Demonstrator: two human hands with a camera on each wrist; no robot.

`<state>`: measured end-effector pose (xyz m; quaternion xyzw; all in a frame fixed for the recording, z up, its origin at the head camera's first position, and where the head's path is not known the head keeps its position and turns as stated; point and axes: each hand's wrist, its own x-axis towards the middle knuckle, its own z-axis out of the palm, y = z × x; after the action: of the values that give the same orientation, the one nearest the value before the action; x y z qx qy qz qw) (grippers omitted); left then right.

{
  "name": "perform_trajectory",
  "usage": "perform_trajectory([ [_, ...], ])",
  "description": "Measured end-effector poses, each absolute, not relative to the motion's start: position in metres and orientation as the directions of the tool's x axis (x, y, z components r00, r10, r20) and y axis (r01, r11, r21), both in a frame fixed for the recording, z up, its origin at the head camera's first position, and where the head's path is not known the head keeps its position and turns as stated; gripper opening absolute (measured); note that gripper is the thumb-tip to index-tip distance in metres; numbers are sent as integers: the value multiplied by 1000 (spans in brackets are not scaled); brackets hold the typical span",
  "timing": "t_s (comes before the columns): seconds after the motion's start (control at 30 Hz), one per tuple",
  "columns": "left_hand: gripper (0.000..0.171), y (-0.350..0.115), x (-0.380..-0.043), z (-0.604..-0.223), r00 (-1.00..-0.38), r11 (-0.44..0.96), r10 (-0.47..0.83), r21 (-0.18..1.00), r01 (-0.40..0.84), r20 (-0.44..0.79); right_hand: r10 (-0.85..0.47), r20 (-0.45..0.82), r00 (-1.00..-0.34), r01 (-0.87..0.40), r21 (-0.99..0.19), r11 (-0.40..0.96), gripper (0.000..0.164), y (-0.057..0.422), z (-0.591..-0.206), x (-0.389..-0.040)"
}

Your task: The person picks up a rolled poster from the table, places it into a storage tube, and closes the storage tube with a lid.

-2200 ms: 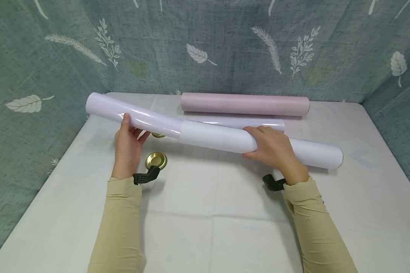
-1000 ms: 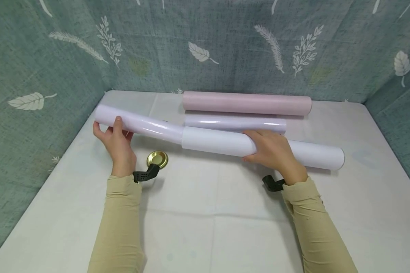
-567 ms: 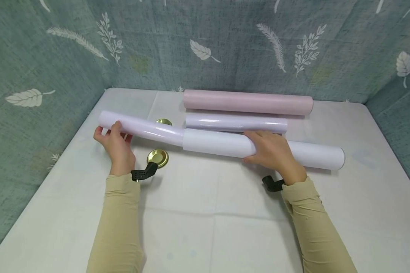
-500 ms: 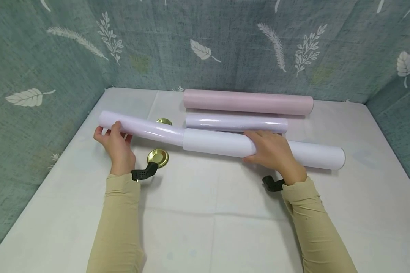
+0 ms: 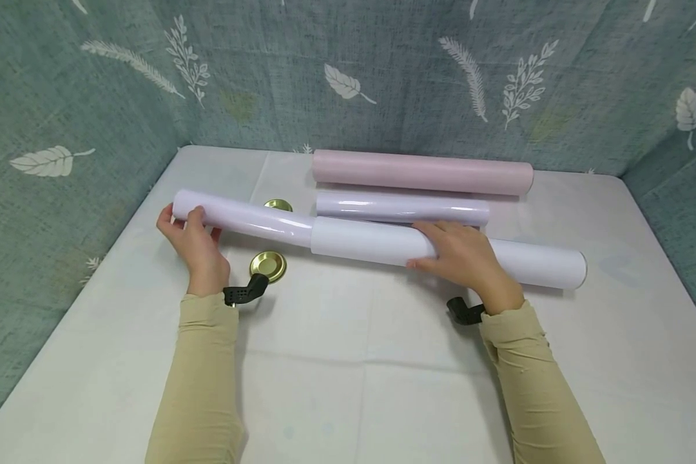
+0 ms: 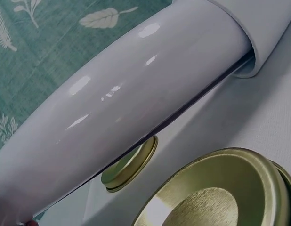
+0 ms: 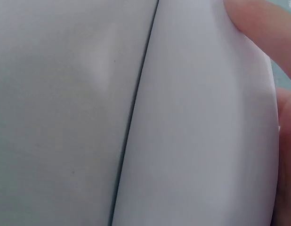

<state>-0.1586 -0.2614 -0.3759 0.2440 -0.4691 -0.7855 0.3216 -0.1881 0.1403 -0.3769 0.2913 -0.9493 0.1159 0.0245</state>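
A glossy pale-lavender roll [image 5: 243,216] sits with its right end inside the mouth of a white cardboard tube [image 5: 359,238], tilted slightly up to the left. My left hand [image 5: 200,248] holds the roll near its outer left end, thumb on the near side and fingers beneath and behind. My right hand [image 5: 461,254] grips the white tube around its middle from above. In the left wrist view a gap shows under the lavender roll [image 6: 136,89] at the rim of the tube [image 6: 254,42]. Inside the tube the roll's far end is hidden.
A pink tube [image 5: 420,173] lies along the back of the white-covered table [image 5: 359,399]. Before it lies another glossy lavender roll [image 5: 403,207], partly behind the white tube. Two gold round lids lie left of centre, a near lid [image 5: 268,265] and a far lid [image 5: 278,205].
My left hand has shifted left along the lavender roll towards its end. The roll's outer end has come lower and right, sliding farther into the white tube. My right hand stays on the tube.
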Motion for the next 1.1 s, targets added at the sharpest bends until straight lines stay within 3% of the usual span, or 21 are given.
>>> perform_trajectory([
  [0.4, 23, -262, -158, -378, -655, -350, -747, 904, 244, -112, -533, 93, -841, -540, -224, 812, 78, 138, -377, -188],
  [0.77, 20, -261, -161, -379, -655, -351, -743, 913, 208, -136, -523, 99, -847, -531, -224, 818, 76, 138, -374, -186],
  [1.1, 19, -278, -176, -407, -685, -356, -723, 899, 256, -92, -515, 86, -853, -520, -219, 825, 77, 139, -376, -187],
])
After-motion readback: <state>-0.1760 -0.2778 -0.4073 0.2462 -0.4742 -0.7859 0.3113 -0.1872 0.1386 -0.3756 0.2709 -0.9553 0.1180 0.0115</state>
